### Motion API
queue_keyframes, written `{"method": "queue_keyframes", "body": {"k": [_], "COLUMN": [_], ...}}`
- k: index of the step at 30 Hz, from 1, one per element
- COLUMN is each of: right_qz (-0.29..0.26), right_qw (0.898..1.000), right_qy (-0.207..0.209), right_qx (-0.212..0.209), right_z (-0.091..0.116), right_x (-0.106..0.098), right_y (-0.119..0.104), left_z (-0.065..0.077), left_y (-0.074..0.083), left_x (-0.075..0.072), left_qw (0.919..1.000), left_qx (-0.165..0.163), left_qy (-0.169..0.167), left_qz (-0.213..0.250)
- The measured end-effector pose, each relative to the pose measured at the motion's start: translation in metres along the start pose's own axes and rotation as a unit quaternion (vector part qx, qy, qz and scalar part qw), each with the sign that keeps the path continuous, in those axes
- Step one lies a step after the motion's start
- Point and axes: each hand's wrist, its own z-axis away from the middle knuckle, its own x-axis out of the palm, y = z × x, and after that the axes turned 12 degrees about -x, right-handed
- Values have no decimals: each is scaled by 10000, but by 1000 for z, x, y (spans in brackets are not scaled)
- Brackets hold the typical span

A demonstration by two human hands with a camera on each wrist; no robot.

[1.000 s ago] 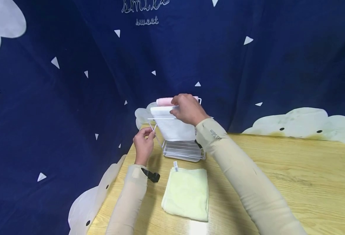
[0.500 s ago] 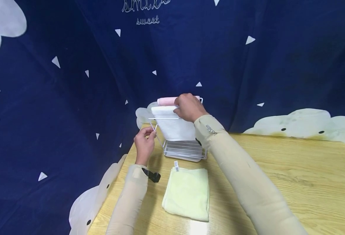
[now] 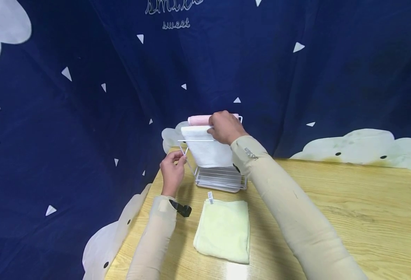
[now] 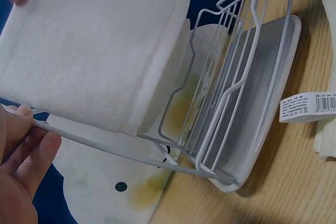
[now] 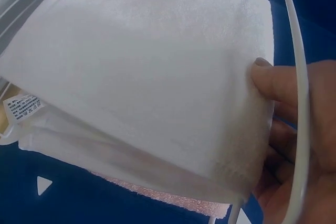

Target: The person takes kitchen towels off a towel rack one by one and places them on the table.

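Observation:
At the table's back stands a white wire rack (image 3: 195, 140) over a shallow tray. My left hand (image 3: 172, 173) pinches its left side wire, with thumb and fingertips on the bar in the left wrist view. A folded white towel (image 3: 207, 155) hangs tilted within the rack, behind the front bar. My right hand (image 3: 225, 126) pinches this towel's top edge; in the right wrist view the thumb (image 5: 275, 82) presses its front face and the other fingers go behind. A pink towel (image 3: 199, 120) lies over the rack's rear, partly hidden by my right hand.
A folded pale yellow towel (image 3: 222, 233) with a white label (image 3: 210, 197) lies flat on the wooden table (image 3: 348, 217) in front of the rack. Dark blue cloth (image 3: 331, 85) with clouds and triangles hangs behind and at the left.
My right hand has slid slightly to the right along the white towel's top edge. My left hand keeps its grip on the rack's side wire.

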Motion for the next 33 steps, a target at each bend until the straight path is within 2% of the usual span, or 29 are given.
{"method": "queue_keyframes", "body": {"k": [18,25,33], "right_qz": [-92,-275,-322], "right_qw": [9997,9980,9963], "right_qy": [202,572,793], "right_qx": [-61,-60,66], "right_z": [2,2,3], "right_x": [-2,-4,-10], "right_y": [-1,-2,-5], "left_z": [-1,-1,-2], "left_y": [2,2,0], "left_x": [-1,-2,-2], "left_qw": [10000,10000,10000], "left_qx": [-12,-23,-32], "left_qy": [-9,-4,-71], "left_qz": [-59,-53,-26]}}
